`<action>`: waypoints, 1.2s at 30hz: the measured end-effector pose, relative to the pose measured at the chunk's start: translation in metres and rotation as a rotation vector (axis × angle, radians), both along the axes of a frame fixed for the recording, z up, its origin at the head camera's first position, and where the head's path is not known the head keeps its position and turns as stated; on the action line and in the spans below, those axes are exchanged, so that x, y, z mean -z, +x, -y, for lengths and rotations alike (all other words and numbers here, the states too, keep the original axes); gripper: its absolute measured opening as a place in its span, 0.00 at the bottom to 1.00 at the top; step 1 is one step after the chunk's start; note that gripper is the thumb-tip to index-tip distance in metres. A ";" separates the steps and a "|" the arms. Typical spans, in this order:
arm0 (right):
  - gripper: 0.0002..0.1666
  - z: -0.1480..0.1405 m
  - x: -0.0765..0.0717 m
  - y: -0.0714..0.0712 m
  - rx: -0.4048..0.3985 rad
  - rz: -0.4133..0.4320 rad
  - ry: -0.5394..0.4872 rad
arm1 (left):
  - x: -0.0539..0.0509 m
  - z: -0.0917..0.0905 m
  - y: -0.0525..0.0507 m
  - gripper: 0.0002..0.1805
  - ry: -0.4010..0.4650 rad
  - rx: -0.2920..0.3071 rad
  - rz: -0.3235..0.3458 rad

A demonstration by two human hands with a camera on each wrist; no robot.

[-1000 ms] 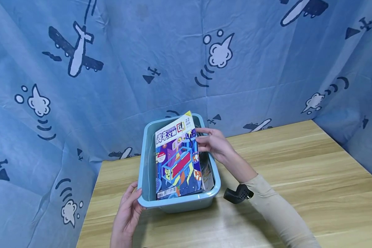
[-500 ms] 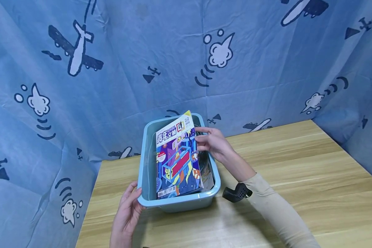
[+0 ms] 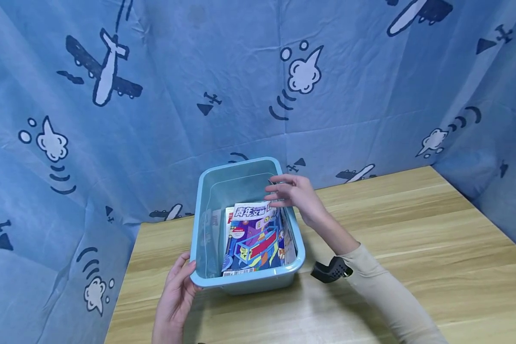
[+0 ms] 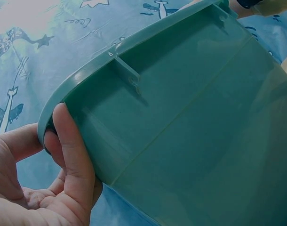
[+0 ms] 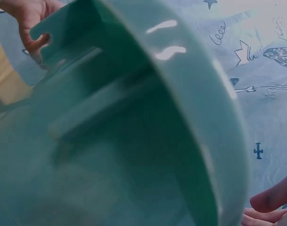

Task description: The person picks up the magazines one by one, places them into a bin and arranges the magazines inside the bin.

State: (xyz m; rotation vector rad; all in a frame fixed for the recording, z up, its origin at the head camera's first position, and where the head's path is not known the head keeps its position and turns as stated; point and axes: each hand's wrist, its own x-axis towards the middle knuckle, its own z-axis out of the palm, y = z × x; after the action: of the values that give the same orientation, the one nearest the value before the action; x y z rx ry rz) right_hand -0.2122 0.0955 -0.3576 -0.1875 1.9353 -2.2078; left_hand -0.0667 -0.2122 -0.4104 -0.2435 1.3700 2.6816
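Note:
A light blue plastic bin stands on the wooden table. Inside it lies a colourful magazine with a white title band, on top of other magazines whose edges show at its left. My left hand grips the bin's near left corner; in the left wrist view its thumb and fingers pinch the rim. My right hand hovers over the bin's right rim, fingers spread and extended, holding nothing. In the right wrist view only part of the right hand shows, beside the bin wall.
Blue cloth printed with planes and clouds hangs behind and at both sides, close to the bin's far edge. The wooden tabletop extends to the right. A black wrist device sits at the right sleeve.
The magazine has left my right hand and dropped lower into the bin, its top edge now inside. My right fingers have spread. The left hand and the bin stay put.

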 end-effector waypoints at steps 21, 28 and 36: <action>0.21 -0.034 0.006 0.007 0.017 -0.010 0.054 | -0.001 0.000 -0.001 0.10 -0.026 -0.008 0.022; 0.22 -0.047 0.012 0.011 0.041 -0.011 0.081 | -0.002 0.000 -0.002 0.10 -0.187 -0.051 0.064; 0.22 -0.065 0.017 0.012 0.070 -0.013 0.071 | -0.004 0.001 -0.005 0.10 -0.416 -0.077 0.111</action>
State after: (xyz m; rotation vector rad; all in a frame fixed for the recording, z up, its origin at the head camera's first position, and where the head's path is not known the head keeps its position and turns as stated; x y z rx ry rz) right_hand -0.2001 0.1605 -0.3747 -0.1261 2.0535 -2.1812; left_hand -0.0720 -0.2134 -0.4069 -0.4831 1.9029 2.3674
